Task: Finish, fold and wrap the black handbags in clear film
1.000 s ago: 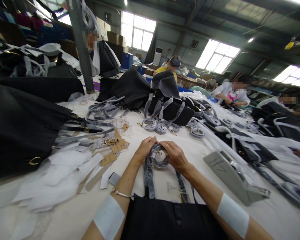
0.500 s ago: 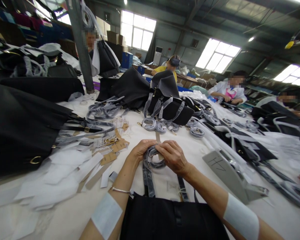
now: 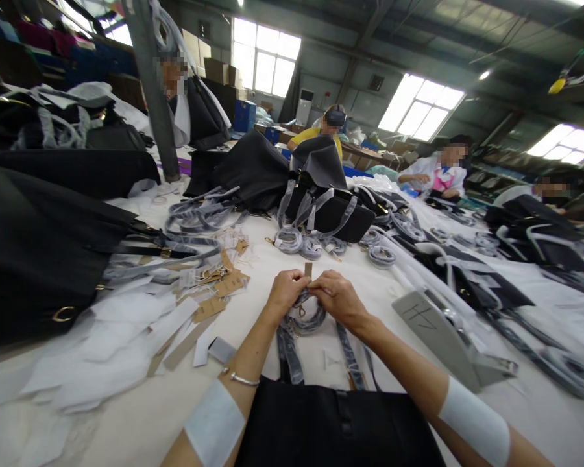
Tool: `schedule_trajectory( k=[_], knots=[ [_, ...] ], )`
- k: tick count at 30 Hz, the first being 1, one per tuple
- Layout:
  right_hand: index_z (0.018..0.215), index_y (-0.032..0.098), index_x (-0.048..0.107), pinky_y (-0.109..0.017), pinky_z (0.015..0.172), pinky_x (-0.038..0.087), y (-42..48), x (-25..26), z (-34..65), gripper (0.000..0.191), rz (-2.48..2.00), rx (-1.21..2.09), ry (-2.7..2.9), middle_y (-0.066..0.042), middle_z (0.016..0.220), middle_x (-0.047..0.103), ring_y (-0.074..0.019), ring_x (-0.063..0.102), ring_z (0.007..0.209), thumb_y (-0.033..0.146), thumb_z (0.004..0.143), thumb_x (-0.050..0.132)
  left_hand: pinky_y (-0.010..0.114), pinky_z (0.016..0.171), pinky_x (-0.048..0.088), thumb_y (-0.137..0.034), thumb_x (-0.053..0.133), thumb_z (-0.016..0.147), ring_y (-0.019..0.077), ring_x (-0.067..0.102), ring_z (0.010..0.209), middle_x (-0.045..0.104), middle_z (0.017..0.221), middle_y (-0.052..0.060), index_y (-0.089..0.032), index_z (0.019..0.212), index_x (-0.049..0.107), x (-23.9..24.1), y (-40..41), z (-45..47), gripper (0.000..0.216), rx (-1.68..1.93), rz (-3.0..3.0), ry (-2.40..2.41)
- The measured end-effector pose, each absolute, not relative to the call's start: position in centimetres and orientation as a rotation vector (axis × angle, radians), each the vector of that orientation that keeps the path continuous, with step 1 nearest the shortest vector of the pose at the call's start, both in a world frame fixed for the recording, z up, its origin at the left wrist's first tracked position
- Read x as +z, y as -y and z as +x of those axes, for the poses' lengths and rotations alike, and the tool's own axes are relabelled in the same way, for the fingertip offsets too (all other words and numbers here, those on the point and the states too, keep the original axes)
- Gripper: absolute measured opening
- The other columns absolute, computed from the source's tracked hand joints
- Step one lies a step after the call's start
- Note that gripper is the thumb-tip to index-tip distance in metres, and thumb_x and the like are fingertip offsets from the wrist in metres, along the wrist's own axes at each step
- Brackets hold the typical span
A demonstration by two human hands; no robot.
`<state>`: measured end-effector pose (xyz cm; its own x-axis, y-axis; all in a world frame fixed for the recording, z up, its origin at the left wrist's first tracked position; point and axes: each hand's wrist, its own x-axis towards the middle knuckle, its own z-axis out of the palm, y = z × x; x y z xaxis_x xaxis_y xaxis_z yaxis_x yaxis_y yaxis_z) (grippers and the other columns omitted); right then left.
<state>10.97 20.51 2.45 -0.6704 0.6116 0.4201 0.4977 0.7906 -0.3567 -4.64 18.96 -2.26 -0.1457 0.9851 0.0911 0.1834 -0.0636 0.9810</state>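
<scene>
Directly in front of me is a coiled bag strap (image 3: 311,324) wrapped in clear plastic, with a small metal clasp inside its ring. My left hand (image 3: 287,292) is closed on the coil's upper left. At its upper right, the fingertips of my right hand (image 3: 339,299) pinch close to the left ones. A narrow tan strip (image 3: 308,268) sticks up between both hands; its lower end is hidden by the fingers. Nearest me lies a black handbag (image 3: 331,425), its plastic-wrapped handles (image 3: 291,357) stretching forward beneath the coil.
Paper tags (image 3: 231,283) and white sheets (image 3: 111,331) lie left, beside a large black bag (image 3: 39,246). A grey box-like stand (image 3: 433,337) marked by hand sits right. Ahead are more coiled straps (image 3: 288,240) and bags (image 3: 331,207). Co-workers sit farther off.
My hands have drawn together at the coil's top, and the right fingers now pinch there. The coil has turned slightly, showing its metal clasp. The tan strip now stands up shorter above my fingers.
</scene>
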Motion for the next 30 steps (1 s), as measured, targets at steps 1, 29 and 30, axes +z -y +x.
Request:
schedule_trajectory(
  k=[1,29,30],
  knots=[
    [0.077,0.021,0.070,-0.031,0.072,0.044,-20.7,2.4,10.9,0.011,-0.910,0.407,2.396,-0.002,0.073,0.064,-0.0173,0.057,0.074,0.015,0.082,0.063,0.022,0.055,0.033,-0.037,0.056,0.072,0.0110,0.045,0.057,0.051,0.055,-0.004,-0.015,0.060,0.062,-2.3,-18.9,-4.7,0.026,1.284,1.318,-1.412],
    [0.079,0.015,0.074,-0.028,0.069,0.041,-22.5,2.0,11.2,0.033,-1.175,1.671,1.663,0.001,0.070,0.068,-0.0122,0.055,0.065,0.031,0.051,0.084,0.021,0.055,0.035,-0.033,0.067,0.071,0.0098,0.046,0.057,0.051,0.061,-0.004,-0.017,0.068,0.053,-2.4,-19.0,-4.3,0.022,1.382,1.240,-1.280],
    [0.077,0.015,0.074,-0.027,0.067,0.041,-22.5,2.1,11.1,0.032,-1.197,1.673,1.650,0.002,0.067,0.068,-0.0116,0.054,0.063,0.030,0.051,0.083,0.022,0.055,0.035,-0.034,0.067,0.071,0.0099,0.046,0.058,0.052,0.062,-0.004,-0.017,0.069,0.053,-2.5,-19.1,-4.4,0.023,1.377,1.234,-1.281]
  ],
)
